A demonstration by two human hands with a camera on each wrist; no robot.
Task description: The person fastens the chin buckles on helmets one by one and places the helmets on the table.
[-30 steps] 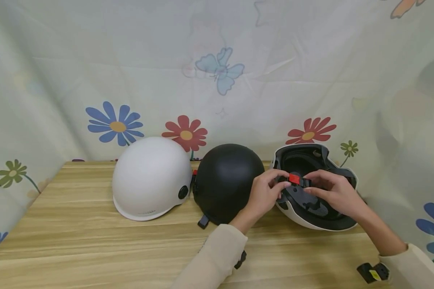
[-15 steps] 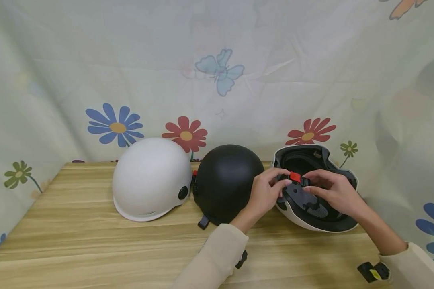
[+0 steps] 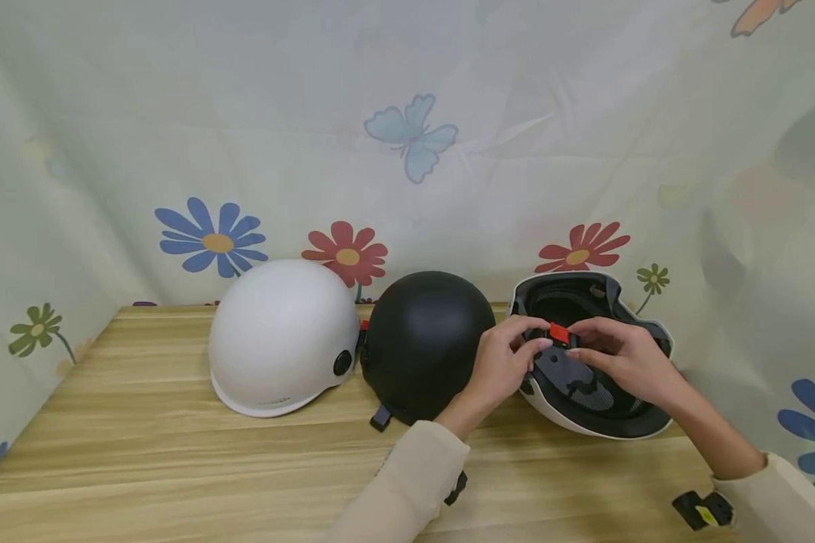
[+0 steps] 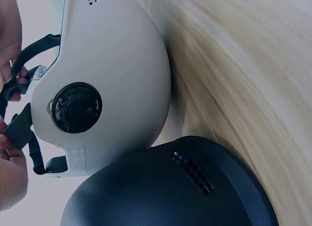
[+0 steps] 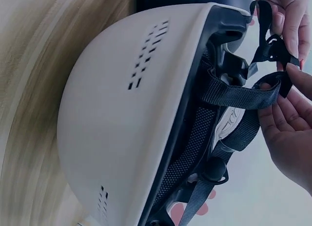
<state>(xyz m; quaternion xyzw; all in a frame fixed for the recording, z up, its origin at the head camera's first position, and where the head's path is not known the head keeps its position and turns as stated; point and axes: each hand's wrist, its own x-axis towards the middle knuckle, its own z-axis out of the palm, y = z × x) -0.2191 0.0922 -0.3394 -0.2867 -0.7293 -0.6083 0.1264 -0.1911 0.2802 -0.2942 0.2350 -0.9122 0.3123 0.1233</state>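
A white helmet (image 3: 550, 411) lies upside down at the right of the table, its black padded inside facing up. Over its opening my left hand (image 3: 499, 362) pinches the red part of the chin-strap buckle (image 3: 558, 333) between thumb and fingertips. My right hand (image 3: 628, 358) grips the black end at the buckle's right side, fingertips close to the red part. The buckle's two parts sit end to end in the head view. Black chin straps (image 5: 243, 96) run up from the helmet's sides to both hands in the right wrist view.
A black helmet (image 3: 428, 339) stands dome up just left of the upturned one, a strap end by its front. Further left is another white helmet (image 3: 278, 332), also dome up. A flower-printed curtain (image 3: 482, 204) hangs behind the wooden table (image 3: 176, 467).
My left hand and the red buckle part have shifted slightly right, closer to my right hand, and less of the black end shows. The helmets stay in place.
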